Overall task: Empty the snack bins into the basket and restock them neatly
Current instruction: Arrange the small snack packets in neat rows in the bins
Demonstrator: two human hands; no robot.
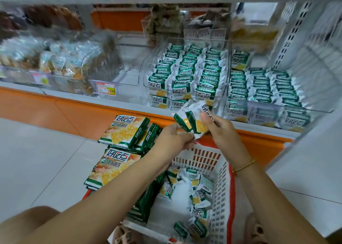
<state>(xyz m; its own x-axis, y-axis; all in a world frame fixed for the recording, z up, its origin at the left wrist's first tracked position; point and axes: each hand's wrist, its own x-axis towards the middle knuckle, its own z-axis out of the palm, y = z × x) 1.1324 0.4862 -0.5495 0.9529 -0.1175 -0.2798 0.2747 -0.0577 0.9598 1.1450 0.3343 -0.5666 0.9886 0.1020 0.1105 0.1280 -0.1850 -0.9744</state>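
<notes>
**Above the basket: slip risk on a two-hand hold**

Left hand (172,138) and right hand (220,127) both pinch a small fan of snack packets (192,122), fingers curled onto the wrappers, over the basket (221,171). The foil looks slick, so a packet could slide out and miss. The middle bin (145,71) is nearly full, and forcing more in may topple the rows.
</notes>
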